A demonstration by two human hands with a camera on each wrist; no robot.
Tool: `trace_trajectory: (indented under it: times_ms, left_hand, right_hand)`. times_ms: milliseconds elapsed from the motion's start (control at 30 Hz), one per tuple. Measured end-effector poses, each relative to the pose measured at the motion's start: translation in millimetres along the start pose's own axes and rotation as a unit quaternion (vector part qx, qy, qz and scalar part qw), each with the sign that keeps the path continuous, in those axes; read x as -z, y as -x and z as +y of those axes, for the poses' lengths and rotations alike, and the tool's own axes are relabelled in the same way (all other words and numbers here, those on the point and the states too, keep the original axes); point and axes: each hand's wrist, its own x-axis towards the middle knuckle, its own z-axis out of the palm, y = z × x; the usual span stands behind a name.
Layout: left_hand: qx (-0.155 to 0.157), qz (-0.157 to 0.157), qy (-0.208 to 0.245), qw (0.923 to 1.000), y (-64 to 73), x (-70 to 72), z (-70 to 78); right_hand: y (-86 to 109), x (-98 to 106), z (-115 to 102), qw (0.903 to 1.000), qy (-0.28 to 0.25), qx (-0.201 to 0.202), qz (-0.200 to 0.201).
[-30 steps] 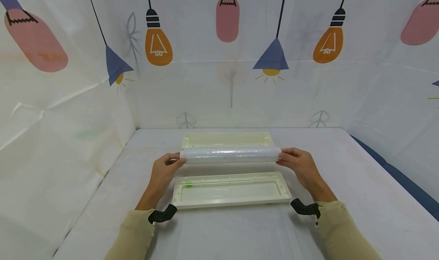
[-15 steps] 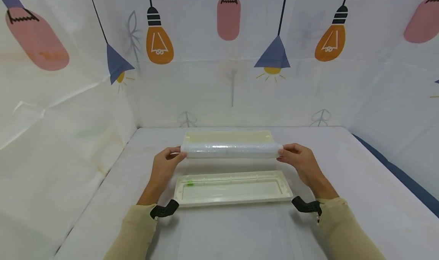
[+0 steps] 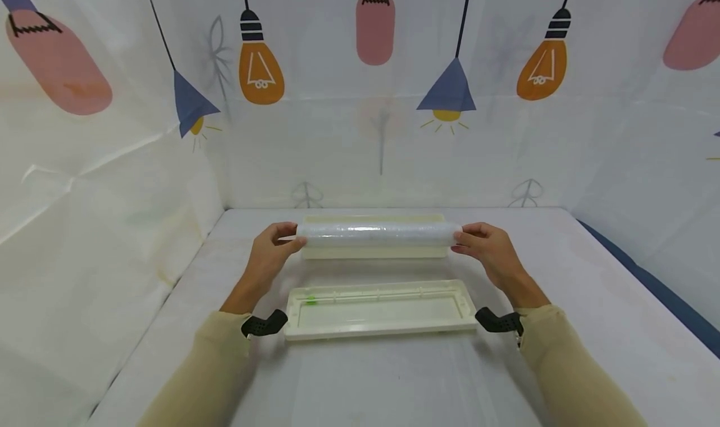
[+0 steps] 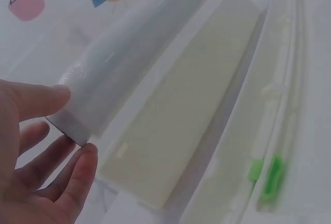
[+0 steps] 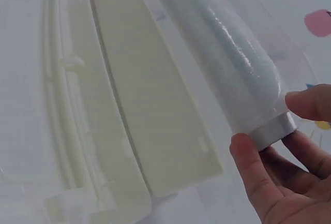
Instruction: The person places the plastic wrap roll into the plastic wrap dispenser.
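Observation:
A roll of cling film (image 3: 378, 235) is held level by both hands, one at each end. My left hand (image 3: 267, 256) grips the left end, thumb on top and fingers curled under the core's edge in the left wrist view. At the other end my right hand (image 3: 492, 257) pinches the roll around its bare grey core tip (image 5: 274, 132). Below and partly behind the roll sits a long cream plastic box (image 3: 374, 252); the roll overlaps its opening in the head view, and its front wall shows underneath.
Nearer the person lies a matching cream lid (image 3: 388, 319), inner side up, with a rail and a small green slider (image 4: 272, 177) at its left. The white table (image 3: 360, 383) meets a printed cloth backdrop (image 3: 332, 145) behind.
Both hands have carried the cling film roll away from the person, from in front of the box to over it. The box's front wall now shows below the roll.

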Motion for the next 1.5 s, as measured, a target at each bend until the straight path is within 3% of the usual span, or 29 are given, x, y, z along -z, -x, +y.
trace_trajectory:
  times_ms: [200, 467, 567, 833, 1200, 1500]
  left_hand:
    - [-0.009, -0.03, -0.024, 0.9992, -9.7, 3.8, 5.2]
    - [-0.007, -0.069, -0.062, 0.9956, -25.9, 6.5, 8.9]
    - [0.001, -0.081, -0.075, 0.9938, -30.5, 7.4, 8.3]
    - [-0.012, -0.078, -0.067, 0.9946, -38.9, 7.3, 9.2]
    - [-0.02, -0.054, -0.069, 0.996, -46.2, 5.9, 6.9]
    - [0.005, -0.072, -0.033, 0.9968, -50.4, 8.5, 5.4]
  right_hand:
    - [-9.3, 0.5, -2.7, 0.9996, 0.021, -0.017, 0.009]
    - [-20.1, -1.4, -2.7, 0.999, -0.038, -0.02, 0.01]
    - [-22.5, -3.4, -1.4, 0.9995, -0.021, -0.02, 0.012]
    - [-27.4, -6.3, -0.8, 0.9992, 0.04, -0.008, 0.001]
    - [-32.2, -6.6, -1.3, 0.9995, 0.032, -0.005, 0.004]
    - [-37.3, -10.8, -4.2, 0.9994, 0.026, -0.016, 0.017]
